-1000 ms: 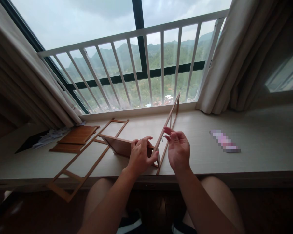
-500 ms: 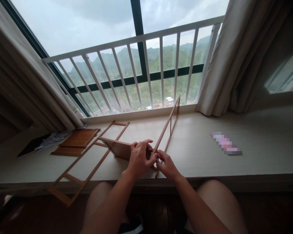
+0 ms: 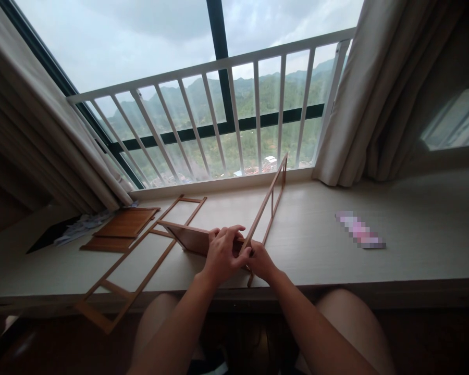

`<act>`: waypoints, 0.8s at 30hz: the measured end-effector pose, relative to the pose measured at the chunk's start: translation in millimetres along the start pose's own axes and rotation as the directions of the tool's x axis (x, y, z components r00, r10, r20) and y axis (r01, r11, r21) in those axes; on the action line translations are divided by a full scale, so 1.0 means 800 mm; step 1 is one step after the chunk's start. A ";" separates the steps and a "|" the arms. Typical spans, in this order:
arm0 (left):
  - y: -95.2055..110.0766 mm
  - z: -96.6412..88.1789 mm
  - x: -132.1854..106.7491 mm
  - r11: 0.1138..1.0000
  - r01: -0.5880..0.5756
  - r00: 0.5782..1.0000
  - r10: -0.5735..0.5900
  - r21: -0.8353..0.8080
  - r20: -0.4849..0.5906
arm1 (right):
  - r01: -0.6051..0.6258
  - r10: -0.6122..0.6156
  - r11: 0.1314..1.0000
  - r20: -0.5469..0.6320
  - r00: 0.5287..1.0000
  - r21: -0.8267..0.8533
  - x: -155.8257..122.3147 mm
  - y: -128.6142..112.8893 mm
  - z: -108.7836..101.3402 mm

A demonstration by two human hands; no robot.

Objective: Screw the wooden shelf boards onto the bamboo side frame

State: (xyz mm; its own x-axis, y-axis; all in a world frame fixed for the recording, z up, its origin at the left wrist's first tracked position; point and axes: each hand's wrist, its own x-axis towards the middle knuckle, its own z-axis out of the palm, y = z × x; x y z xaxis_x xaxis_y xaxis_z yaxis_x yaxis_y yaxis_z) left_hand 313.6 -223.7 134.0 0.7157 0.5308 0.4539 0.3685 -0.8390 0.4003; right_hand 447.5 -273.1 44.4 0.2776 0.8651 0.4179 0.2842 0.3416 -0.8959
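Observation:
My left hand is closed over the right end of a brown wooden panel, where it meets a wooden ladder-like side frame. The panel stands tilted on its long edge, and the frame rises on edge toward the window. Against the same joint, my right hand has its fingers closed, touching the left thumb. Whatever lies between the right fingertips is hidden. A second wooden side frame lies flat to the left, its near end jutting past the table edge.
Further left lie wooden boards, crumpled plastic wrapping and a dark flat sheet. A blurred pink item rests on the pale tabletop at right. White railing and curtains border the back.
My right hand has shifted slightly left and up against the joint, its fingers now tucked behind the left thumb. The left hand, panel and frames are almost unchanged.

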 end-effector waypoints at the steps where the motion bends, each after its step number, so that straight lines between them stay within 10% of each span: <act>1: 0.000 0.000 0.000 1.000 0.003 1.000 -0.003 -0.002 0.002 | 0.006 -0.006 1.000 0.012 1.000 -0.004 0.000 0.001 -0.001; 24: 0.003 -0.002 0.002 0.999 -0.041 0.999 0.041 -0.026 0.028 | 0.101 -0.087 0.993 0.210 0.974 -0.058 0.010 0.020 -0.012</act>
State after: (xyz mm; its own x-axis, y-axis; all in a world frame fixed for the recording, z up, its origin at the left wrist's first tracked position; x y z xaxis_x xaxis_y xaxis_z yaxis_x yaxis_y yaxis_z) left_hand 315.0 -224.9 136.9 0.7465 0.4922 0.4478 0.3234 -0.8565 0.4024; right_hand 463.4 -264.2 34.5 0.0528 0.8897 0.4534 0.3632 0.4059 -0.8387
